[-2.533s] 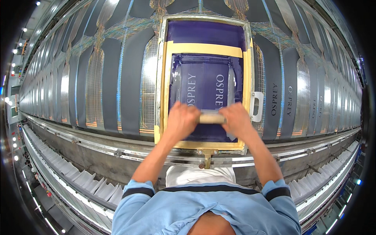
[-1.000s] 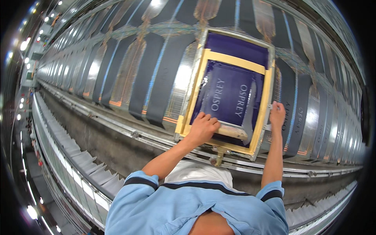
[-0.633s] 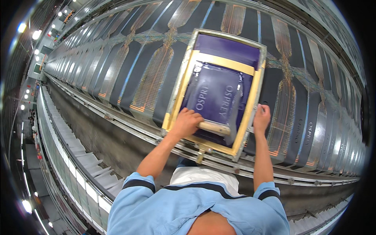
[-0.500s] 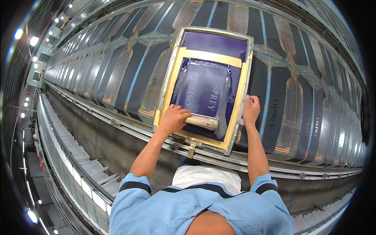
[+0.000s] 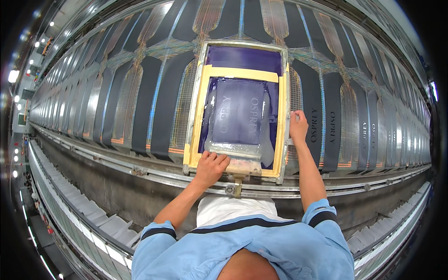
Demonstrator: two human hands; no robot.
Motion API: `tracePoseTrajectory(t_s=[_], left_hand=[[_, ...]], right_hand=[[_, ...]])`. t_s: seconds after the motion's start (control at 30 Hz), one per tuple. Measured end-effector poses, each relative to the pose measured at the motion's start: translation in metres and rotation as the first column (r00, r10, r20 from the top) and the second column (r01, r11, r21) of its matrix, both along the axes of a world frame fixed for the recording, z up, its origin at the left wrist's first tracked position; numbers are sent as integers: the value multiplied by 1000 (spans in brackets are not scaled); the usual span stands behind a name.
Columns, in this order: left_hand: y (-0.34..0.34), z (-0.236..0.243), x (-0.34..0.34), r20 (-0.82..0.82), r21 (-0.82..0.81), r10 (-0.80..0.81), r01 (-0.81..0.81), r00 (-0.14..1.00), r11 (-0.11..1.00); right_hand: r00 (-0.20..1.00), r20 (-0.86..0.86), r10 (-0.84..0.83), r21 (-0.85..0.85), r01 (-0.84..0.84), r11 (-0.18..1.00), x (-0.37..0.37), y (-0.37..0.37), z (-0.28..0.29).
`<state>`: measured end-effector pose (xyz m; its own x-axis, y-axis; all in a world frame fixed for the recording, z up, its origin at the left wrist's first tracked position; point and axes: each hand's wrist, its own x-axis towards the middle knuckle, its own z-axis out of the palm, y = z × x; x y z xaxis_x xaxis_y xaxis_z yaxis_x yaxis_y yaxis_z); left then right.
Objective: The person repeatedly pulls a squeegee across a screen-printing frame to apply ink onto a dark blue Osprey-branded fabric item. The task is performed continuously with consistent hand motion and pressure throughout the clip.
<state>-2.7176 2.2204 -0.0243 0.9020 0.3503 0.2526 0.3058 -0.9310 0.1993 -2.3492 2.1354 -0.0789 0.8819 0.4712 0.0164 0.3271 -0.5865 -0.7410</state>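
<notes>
A metal-framed printing screen with yellow tape borders and a dark purple mesh lies on a long print table, over a row of dark fabric pieces. My left hand grips a pale wooden squeegee lying across the near end of the screen. My right hand holds the screen's right frame edge about halfway up. White lettering shows through the mesh.
Dark fabric panels with printed lettering lie to the right of the screen; unprinted ones lie to the left. A metal rail runs along the table's near edge, with a clamp below the screen. A slatted rack sits lower left.
My right hand left the squeegee and took the screen's right frame. The screen shifted left along the table, off the printed panels. My left hand kept hold of the squeegee.
</notes>
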Motion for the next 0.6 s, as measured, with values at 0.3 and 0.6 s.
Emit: tracePoseTrajectory(t_s=[0.3,0.6], left_hand=[[184,2,148,-21,-82,-33,32,999,996],[253,17,206,-140,-235,1,-34,990,971]], right_hand=[[761,-53,646,100,-640,762,17,81,92],[544,62,837,-386,-760,523,33,188,87]])
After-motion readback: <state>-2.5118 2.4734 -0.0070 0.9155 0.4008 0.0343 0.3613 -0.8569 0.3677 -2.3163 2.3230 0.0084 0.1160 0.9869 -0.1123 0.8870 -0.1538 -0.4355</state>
